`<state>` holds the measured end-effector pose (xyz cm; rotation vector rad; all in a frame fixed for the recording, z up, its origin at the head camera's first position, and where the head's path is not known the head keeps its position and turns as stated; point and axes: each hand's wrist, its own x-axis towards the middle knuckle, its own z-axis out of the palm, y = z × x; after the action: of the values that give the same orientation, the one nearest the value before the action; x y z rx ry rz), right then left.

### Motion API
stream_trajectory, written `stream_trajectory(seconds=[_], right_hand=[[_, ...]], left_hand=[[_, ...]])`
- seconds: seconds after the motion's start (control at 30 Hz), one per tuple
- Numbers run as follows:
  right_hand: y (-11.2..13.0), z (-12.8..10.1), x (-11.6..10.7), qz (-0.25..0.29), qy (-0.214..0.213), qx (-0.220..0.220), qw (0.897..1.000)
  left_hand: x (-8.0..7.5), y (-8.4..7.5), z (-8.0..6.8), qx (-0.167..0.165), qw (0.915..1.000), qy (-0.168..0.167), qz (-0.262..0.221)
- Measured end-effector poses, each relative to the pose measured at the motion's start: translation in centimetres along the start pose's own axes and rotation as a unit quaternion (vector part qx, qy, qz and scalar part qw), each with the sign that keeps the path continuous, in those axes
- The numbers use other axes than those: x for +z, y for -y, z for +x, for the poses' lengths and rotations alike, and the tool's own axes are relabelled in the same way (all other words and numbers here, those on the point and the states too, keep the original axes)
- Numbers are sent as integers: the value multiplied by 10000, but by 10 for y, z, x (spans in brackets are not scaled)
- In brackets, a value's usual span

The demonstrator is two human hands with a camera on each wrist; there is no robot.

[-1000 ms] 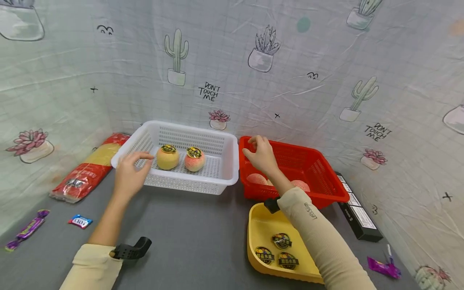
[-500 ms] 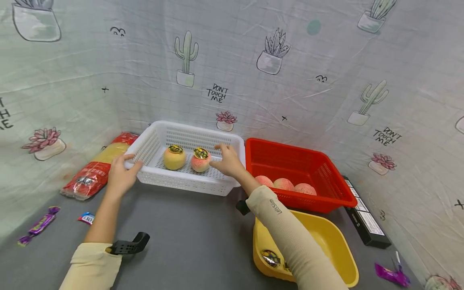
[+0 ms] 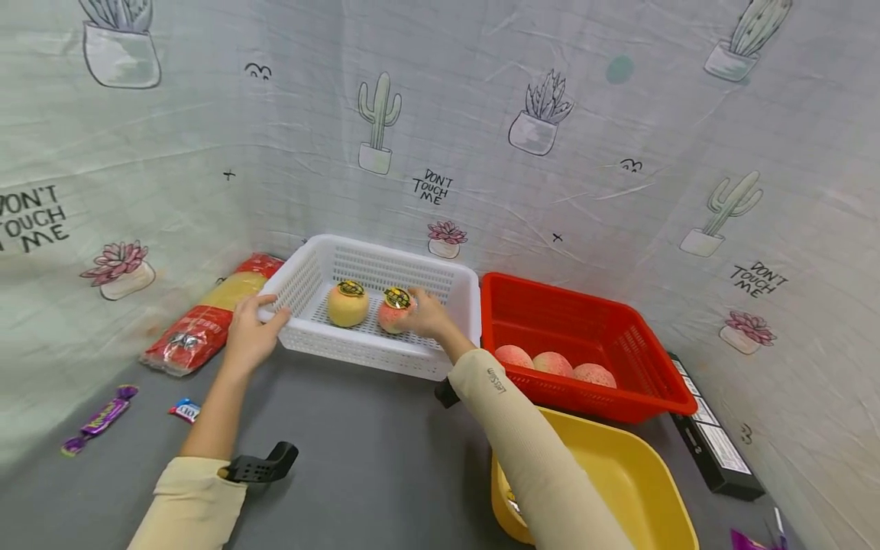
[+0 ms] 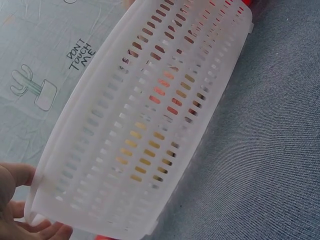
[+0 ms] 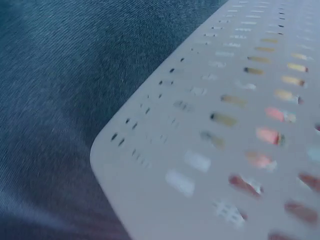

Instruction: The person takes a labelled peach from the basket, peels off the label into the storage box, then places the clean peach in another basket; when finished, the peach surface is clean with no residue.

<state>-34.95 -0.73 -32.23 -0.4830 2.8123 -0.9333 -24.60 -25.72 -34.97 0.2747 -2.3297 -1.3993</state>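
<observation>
A white perforated basket (image 3: 371, 359) stands near the back, holding a yellow peach (image 3: 347, 311) and a pink peach (image 3: 389, 318), each with a black-and-gold label on top. My right hand (image 3: 430, 317) reaches over the basket's front wall and grips the pink peach from its right side. At the front left corner my left hand (image 3: 251, 336) holds the basket's rim; in the left wrist view its thumb and fingers (image 4: 52, 231) lie on either side of that rim. The right wrist view shows the basket's wall (image 5: 150, 185), with the hand out of sight.
A red basket (image 3: 660, 397) with several pink peaches (image 3: 553, 363) adjoins on the right. In front is a yellow tray (image 3: 626, 466), partly behind the right sleeve. A red-and-yellow bag (image 3: 199, 328), wrapped candies (image 3: 105, 418) and a black box (image 3: 715, 443) lie at the sides.
My right hand has gone left from over the red basket into the white one and taken hold of the pink peach. My left hand stays at the white basket's corner. The head view has shifted.
</observation>
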Motion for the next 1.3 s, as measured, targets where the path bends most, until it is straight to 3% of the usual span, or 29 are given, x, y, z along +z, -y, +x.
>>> stream_trajectory(seconds=[0.3, 0.7, 0.97, 1.17, 1.3], right_hand=[[-2, 18, 18, 97, 97, -59, 9999], [-4, 25, 21, -43, 306, 82, 9995], [-4, 29, 27, 573, 354, 35, 9977], [-3, 26, 25, 153, 349, 149, 9992], [-1, 20, 21, -165, 172, -100, 9997]], left_hand=[[0, -1, -1, -52, 9999, -54, -72], [2, -3, -1, -141, 9999, -19, -77], [1, -2, -2, -67, 10000, -71, 14], [1, -2, -2, -16, 10000, -71, 23], [1, -1, -2, -16, 10000, -34, 12]])
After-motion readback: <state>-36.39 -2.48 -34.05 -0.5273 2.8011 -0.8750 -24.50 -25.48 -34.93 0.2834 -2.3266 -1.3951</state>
